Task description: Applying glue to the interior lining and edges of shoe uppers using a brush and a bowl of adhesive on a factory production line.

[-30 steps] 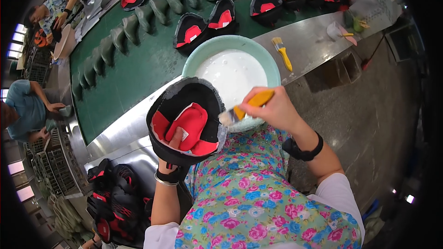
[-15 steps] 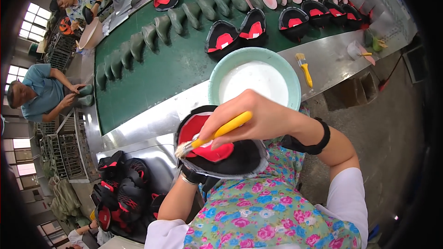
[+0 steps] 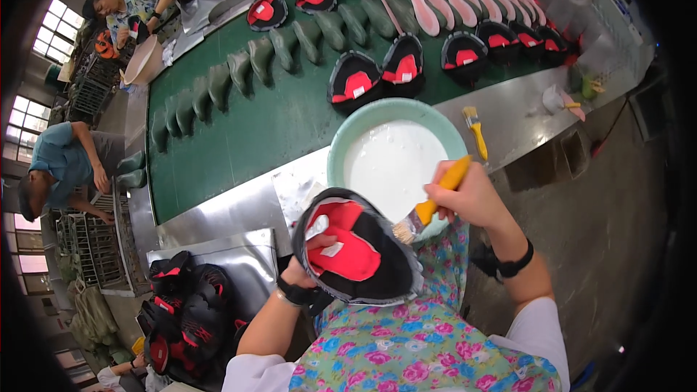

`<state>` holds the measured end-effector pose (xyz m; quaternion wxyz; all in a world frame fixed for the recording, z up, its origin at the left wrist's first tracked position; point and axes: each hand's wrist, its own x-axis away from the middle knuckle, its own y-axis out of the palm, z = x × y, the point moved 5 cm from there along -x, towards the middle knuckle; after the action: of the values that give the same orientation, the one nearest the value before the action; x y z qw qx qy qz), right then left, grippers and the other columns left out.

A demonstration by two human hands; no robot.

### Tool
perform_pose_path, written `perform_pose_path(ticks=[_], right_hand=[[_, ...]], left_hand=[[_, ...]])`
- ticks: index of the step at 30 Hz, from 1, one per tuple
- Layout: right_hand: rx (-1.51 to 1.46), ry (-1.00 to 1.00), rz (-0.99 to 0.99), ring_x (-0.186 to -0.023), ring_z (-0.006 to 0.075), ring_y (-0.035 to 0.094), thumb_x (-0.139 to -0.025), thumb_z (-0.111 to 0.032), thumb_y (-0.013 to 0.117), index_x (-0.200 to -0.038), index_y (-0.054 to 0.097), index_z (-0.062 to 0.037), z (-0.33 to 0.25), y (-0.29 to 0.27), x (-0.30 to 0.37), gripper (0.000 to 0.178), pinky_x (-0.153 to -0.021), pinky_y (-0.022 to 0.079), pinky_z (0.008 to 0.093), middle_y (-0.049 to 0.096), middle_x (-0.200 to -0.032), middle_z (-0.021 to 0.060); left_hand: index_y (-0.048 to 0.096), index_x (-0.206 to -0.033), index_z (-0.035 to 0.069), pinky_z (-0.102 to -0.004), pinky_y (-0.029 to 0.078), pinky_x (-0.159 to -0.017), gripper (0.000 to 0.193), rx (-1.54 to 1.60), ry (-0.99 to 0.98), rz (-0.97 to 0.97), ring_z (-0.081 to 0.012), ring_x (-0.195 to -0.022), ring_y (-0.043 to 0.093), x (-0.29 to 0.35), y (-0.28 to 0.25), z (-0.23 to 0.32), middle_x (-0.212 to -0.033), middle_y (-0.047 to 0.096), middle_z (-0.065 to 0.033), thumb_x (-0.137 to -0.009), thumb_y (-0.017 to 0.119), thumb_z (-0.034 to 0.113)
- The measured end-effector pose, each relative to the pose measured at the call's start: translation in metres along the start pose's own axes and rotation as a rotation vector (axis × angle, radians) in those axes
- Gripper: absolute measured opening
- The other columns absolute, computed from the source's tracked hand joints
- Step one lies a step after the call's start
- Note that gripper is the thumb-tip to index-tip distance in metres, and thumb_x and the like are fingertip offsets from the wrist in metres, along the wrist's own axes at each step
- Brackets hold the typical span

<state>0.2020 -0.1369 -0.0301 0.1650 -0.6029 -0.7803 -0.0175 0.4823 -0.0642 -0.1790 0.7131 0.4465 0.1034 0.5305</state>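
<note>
My left hand [image 3: 301, 267] grips a black shoe upper [image 3: 383, 274] with red lining, its open underside turned up and its fingers partly inside. In my right hand [image 3: 470, 199] is a paintbrush [image 3: 430, 207] with a yellow handle, held by the handle. Its pale bristles point down-left, between the upper's right edge and the near rim of a light green basin [image 3: 338, 147]. White liquid [image 3: 392, 156] fills much of the basin, which stands on the metal table edge just beyond my hands.
Another yellow brush [image 3: 475, 133] lies right of the basin. The green belt [image 3: 218, 167] carries dark green shoe lasts [image 3: 241, 72], pink insoles [image 3: 423, 11] and several shoe uppers [image 3: 354, 80]. More uppers [image 3: 200, 312] are piled at lower left. Two people [image 3: 65, 163] [image 3: 138, 3] stand at left.
My right hand has moved right with the brush, from inside the upper to beside the basin's near rim. The upper now shows more fully. The nearer person at left has bent down.
</note>
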Motion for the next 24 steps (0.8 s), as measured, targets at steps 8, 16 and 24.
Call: perform_pose_path(ticks=[8, 16, 24], right_hand=[[-0.375, -0.147, 0.420, -0.046, 0.0103, 0.055, -0.086, -0.010, 0.062, -0.080, 0.053, -0.0014, 0.027, -0.059, -0.009, 0.014, -0.040, 0.043, 0.0197, 0.060, -0.066, 0.0084], [-0.403, 0.012, 0.431, -0.045, 0.0126, 0.054, -0.087, -0.007, 0.060, -0.080, 0.051, -0.0017, 0.060, -0.029, -0.011, 0.013, -0.039, 0.042, 0.0217, 0.058, -0.065, 0.0086], [-0.280, -0.061, 0.344, -0.046, 0.0094, 0.045, -0.092, -0.018, 0.054, -0.080, 0.048, -0.0050, 0.052, -0.016, -0.021, 0.019, -0.039, 0.035, 0.0198, 0.052, -0.067, 0.0042]], left_hand=[[0.045, -0.131, 0.010, -0.0393, 0.040, -0.101, 0.045, -0.135, 0.369, 0.179, -0.0204, -0.118, 0.050, -0.077, -0.047, 0.121, -0.128, 0.054, -0.0059, -0.095, 0.049, 0.037], [0.047, -0.126, 0.003, -0.0483, 0.045, -0.100, 0.043, 0.221, 0.448, 0.372, -0.0300, -0.114, 0.052, -0.271, -0.140, 0.102, -0.123, 0.053, -0.0143, -0.087, 0.038, -0.012], [0.033, -0.133, -0.003, -0.0372, 0.054, -0.087, 0.055, -0.120, 0.049, 0.213, -0.0314, -0.102, 0.060, -0.253, -0.214, 0.044, -0.120, 0.048, -0.0193, -0.082, 0.050, -0.013]])
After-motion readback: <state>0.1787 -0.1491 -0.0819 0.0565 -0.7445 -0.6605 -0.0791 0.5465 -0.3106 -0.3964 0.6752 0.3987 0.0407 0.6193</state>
